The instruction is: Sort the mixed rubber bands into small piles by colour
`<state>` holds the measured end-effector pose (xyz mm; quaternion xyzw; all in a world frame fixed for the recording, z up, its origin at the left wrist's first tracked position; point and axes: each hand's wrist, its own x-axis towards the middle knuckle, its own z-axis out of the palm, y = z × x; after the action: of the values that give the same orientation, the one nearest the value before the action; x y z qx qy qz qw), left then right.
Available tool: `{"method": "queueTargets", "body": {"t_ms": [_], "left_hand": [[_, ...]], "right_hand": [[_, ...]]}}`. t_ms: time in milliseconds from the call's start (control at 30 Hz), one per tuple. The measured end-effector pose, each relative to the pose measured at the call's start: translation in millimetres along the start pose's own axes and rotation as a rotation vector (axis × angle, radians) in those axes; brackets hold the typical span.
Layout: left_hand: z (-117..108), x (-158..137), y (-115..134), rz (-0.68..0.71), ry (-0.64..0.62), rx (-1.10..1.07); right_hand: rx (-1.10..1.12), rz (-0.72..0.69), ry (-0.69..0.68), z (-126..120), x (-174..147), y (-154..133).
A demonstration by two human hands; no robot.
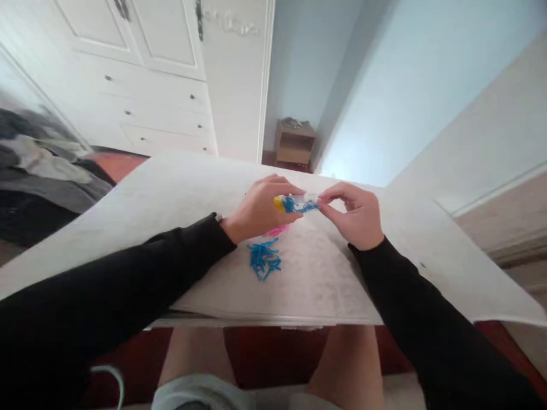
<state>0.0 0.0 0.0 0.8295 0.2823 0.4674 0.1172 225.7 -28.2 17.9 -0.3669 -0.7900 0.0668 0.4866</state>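
My left hand (265,206) is closed around a small clear container (299,199) that lies sideways above the table, its yellow end (279,204) towards my palm. Blue strips (289,204) show through its wall. At the container's right end my right hand (352,210) pinches with thumb and forefinger, touching blue strips (314,206) there; the exact grip is too small to make out. Below my left hand lies a loose pile of thin blue strips (264,259). A few pink strips (277,230) lie just behind that pile, partly hidden by my hand.
The white table (325,285) reaches across in front of my legs. Beyond it stand a white wardrobe (158,108) with drawers and a small wooden cabinet (296,142). Dark and light clothes (47,182) are heaped at the left. A pale wall (419,102) rises on the right.
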Motion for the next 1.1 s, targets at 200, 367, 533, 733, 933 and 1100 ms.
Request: {"method": "queueTargets", "body": {"t_ms": [200, 367, 533, 733, 933, 1100], "left_hand": [[-2.2, 0.7, 3.5, -0.013, 0.034, -0.043], [-0.7, 4.6, -3.8, -0.141, 0.182, -0.292], [0.0, 4.2, -9.3, -0.121, 0.177, -0.351], [-0.8, 2.4, -5.1, -0.021, 0.165, -0.328], [0.7, 6.5, -13.1, -0.009, 0.330, -0.376], [2.3, 6.6, -13.2, -0.034, 0.388, -0.386]], "right_hand": [[0.052, -0.005, 0.147, 4.5, -2.1, -7.3], [0.031, -0.039, 0.236, 3.8, -0.8, -6.0], [-0.017, -0.042, 0.128, 3.5, -1.2, -3.4], [-0.044, -0.068, 0.053, 1.2, -0.3, -5.1], [0.015, -0.112, -0.168, 6.7, -2.5, -10.2], [0.150, -0.196, -0.530, 23.4, -9.6, -19.4]]}}
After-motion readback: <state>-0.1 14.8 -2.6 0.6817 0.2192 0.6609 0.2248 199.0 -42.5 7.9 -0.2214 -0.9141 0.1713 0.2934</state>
